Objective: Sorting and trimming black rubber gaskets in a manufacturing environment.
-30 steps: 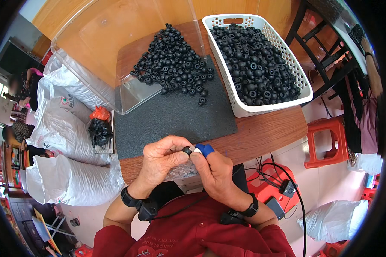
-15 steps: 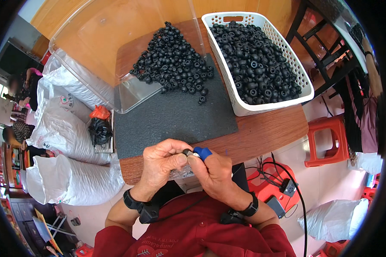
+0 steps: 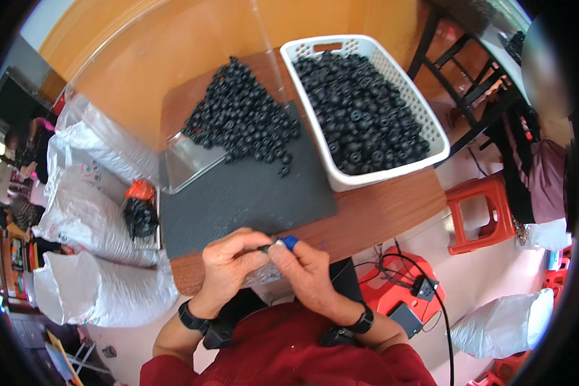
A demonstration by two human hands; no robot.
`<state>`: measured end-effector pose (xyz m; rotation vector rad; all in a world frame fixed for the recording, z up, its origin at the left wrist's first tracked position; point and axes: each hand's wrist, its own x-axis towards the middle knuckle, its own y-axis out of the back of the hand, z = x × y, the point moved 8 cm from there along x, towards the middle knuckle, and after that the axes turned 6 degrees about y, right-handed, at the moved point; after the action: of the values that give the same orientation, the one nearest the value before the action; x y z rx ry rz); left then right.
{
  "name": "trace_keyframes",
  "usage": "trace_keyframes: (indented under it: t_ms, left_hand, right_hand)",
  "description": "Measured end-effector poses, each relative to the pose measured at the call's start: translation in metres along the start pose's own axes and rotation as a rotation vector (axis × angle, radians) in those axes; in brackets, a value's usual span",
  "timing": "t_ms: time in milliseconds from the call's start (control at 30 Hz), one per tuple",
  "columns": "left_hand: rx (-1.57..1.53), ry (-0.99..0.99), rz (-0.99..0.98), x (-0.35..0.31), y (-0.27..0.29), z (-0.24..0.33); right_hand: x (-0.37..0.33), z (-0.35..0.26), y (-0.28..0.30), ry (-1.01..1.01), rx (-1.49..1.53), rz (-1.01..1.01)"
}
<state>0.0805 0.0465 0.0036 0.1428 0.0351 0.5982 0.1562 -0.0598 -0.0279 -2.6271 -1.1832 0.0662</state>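
Observation:
My left hand point(image 3: 228, 265) and my right hand point(image 3: 307, 275) meet over the near edge of the wooden table point(image 3: 386, 199). Between the left thumb and forefinger is a small black round part point(image 3: 264, 248), mostly covered by the fingers. A blue wrap point(image 3: 289, 242) shows at the right forefinger. The right fingers pinch together against the part; what they hold is too small to make out. Beyond the hands, a pile of similar black hollow parts point(image 3: 241, 116) lies on a dark grey mat point(image 3: 257, 199).
A white perforated basket point(image 3: 392, 179) full of black parts stands right of the pile. A clear plastic bin point(image 3: 196, 164) lies tipped behind it. White sacks point(image 3: 103, 289) line the left. Red stools point(image 3: 476, 212), cables point(image 3: 399, 260) and people stand around.
The whole view has shifted, so the table, basket and hands appear lower and farther left. Both hands stay together at the black part. A blurred shape has come in at the right edge.

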Motion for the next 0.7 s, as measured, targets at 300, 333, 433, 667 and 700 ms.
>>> trace_keyframes:
  t_ms: [300, 333, 433, 667, 700]
  left_hand:
    - [0.246, -0.173, -0.094, 0.042, -0.017, 0.053]
    - [0.314, -0.226, -0.106, 0.054, -0.025, 0.068]
    - [0.266, -0.246, -0.105, 0.1, -0.044, 0.089]
    - [0.241, -0.414, -0.073, 0.191, -0.062, 0.131]
    - [0.255, -0.423, -0.077, 0.188, -0.056, 0.129]
  right_hand:
    - [-0.005, 0.02, 0.013, -0.061, 0.105, 0.049]
    - [-0.006, 0.02, 0.014, -0.052, 0.101, 0.053]
    - [-0.006, 0.02, 0.012, -0.036, 0.099, 0.05]
    - [-0.003, 0.024, 0.014, -0.075, 0.099, 0.043]
    - [-0.003, 0.023, 0.014, -0.092, 0.118, 0.037]
